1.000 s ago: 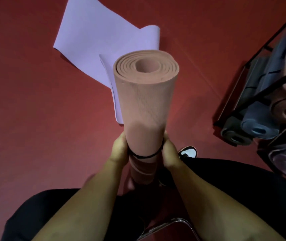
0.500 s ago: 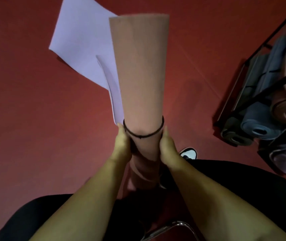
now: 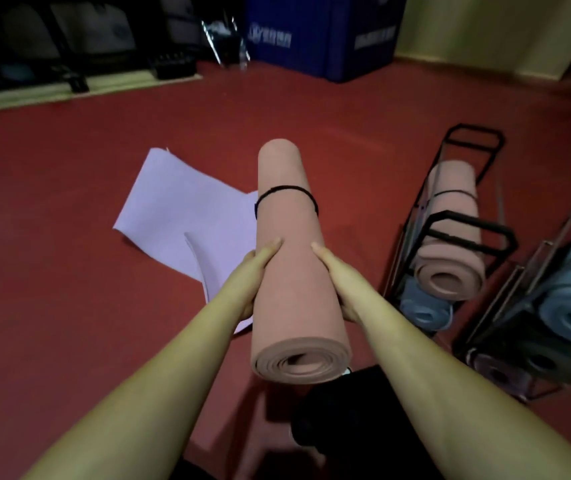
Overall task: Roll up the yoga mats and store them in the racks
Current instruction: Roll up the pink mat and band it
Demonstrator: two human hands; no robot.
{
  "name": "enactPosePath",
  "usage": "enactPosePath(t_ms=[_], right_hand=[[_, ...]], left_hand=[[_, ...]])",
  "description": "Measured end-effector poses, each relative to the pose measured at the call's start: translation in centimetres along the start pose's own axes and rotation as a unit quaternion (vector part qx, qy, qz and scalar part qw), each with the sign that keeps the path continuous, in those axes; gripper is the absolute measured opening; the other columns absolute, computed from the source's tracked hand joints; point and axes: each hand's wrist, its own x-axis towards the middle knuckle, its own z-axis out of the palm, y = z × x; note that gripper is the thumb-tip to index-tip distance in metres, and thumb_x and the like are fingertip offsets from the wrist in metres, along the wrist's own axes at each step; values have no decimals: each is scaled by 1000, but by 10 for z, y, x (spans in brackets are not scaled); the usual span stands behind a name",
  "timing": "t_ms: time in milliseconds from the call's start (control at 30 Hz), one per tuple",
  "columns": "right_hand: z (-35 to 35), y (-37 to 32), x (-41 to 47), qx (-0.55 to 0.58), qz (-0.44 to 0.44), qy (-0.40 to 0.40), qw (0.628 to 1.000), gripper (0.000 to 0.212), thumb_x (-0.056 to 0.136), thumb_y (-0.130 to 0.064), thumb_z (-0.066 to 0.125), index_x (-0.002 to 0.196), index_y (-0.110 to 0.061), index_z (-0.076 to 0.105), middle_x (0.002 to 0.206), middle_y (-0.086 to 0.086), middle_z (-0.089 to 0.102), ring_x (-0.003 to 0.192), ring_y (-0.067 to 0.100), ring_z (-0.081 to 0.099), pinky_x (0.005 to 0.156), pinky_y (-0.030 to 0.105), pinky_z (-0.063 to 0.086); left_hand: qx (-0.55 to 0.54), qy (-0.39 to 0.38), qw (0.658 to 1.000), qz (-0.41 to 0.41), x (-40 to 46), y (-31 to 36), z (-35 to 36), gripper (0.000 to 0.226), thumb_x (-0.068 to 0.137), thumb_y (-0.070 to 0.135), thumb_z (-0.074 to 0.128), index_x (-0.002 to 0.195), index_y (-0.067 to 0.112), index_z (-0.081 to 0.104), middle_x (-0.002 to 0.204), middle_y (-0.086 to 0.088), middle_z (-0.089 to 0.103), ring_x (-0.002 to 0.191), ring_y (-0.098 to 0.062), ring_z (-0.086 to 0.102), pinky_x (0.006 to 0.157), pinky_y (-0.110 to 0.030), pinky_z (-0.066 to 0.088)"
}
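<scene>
One pink roll point(image 3: 291, 265), bound by a black band point(image 3: 286, 192), is held off the floor between the left hand point(image 3: 253, 271) and right hand point(image 3: 339, 275), both clasping its sides. Racks point(image 3: 467, 233) at right hold several rolls; the lilac mat point(image 3: 180, 216) lies unrolled at left.

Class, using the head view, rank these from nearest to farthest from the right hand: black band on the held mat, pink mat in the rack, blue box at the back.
1. black band, just beyond the right hand
2. pink mat in the rack, to its right
3. blue box, far back by the wall
</scene>
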Motion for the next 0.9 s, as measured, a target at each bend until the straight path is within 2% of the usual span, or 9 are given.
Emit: enactPosePath(t_ms=[100, 233, 367, 500, 600, 733, 800, 833, 900], right_hand=[[-20, -29, -34, 13, -39, 26, 999, 35, 91, -48, 63, 117, -25, 59, 112, 7, 72, 99, 22, 71, 86, 40, 57], [-57, -76, -80, 34, -101, 57, 993, 38, 92, -46, 63, 120, -21, 61, 110, 8, 73, 95, 21, 72, 75, 34, 58], [-119, -111, -122, 53, -145, 86, 984, 54, 87, -52, 65, 128, -17, 61, 112, 9, 73, 101, 25, 71, 89, 43, 56], [-188, -132, -164, 81, -176, 134, 972, 43, 90, -48, 63, 119, -16, 65, 99, 8, 76, 84, 20, 73, 69, 31, 58], [-235, -143, -189, 114, -173, 177, 962, 56, 85, -52, 68, 126, -14, 64, 102, 11, 75, 83, 22, 72, 71, 32, 57], [-300, -151, -220, 141, -177, 213, 951, 41, 97, -48, 52, 109, -11, 66, 80, 9, 75, 64, 18, 71, 53, 24, 55], [-333, -155, -233, 150, -194, 239, 940, 38, 99, -44, 49, 104, -10, 64, 73, 8, 74, 60, 16, 70, 51, 24, 55], [-345, -156, -238, 157, -192, 248, 936, 40, 99, -44, 50, 110, -8, 64, 77, 10, 74, 63, 18, 71, 53, 25, 56], [-376, -161, -240, 177, -188, 272, 927, 51, 96, -48, 54, 128, -8, 59, 98, 16, 74, 79, 24, 73, 64, 33, 59]], left_hand=[[27, -25, 999, 26, -17, 29, 39, 104, 58, 75, 80, 140, 20, 48, 125, -6, 68, 107, -25, 70, 97, -46, 53], [41, -75, 993, 81, -29, 65, 102, 110, 59, 76, 79, 146, 19, 41, 131, -6, 64, 110, -24, 68, 97, -46, 53], [48, -119, 986, 106, -33, 86, 177, 116, 55, 76, 81, 151, 33, 33, 139, -1, 58, 114, -22, 66, 100, -46, 52], [74, -185, 974, 110, -38, 97, 261, 114, 56, 75, 81, 151, 35, 32, 136, 1, 60, 113, -19, 67, 100, -45, 52], [97, -216, 965, 110, -41, 99, 322, 102, 71, 70, 74, 153, 30, 28, 138, 2, 58, 113, -16, 65, 95, -38, 53], [122, -259, 953, 94, -45, 93, 399, 76, 83, 60, 68, 141, 22, 39, 126, 0, 63, 104, -19, 68, 86, -38, 57], [124, -293, 945, 78, -41, 86, 436, 102, 67, 68, 77, 147, 20, 35, 135, -4, 59, 109, -23, 67, 95, -46, 54], [126, -308, 940, 75, -39, 83, 450, 113, 62, 69, 80, 152, 22, 31, 141, -3, 55, 114, -23, 64, 99, -48, 51], [141, -325, 932, 80, -39, 77, 475, 110, 71, 65, 75, 157, 26, 19, 152, 1, 41, 126, -22, 55, 107, -47, 45]])
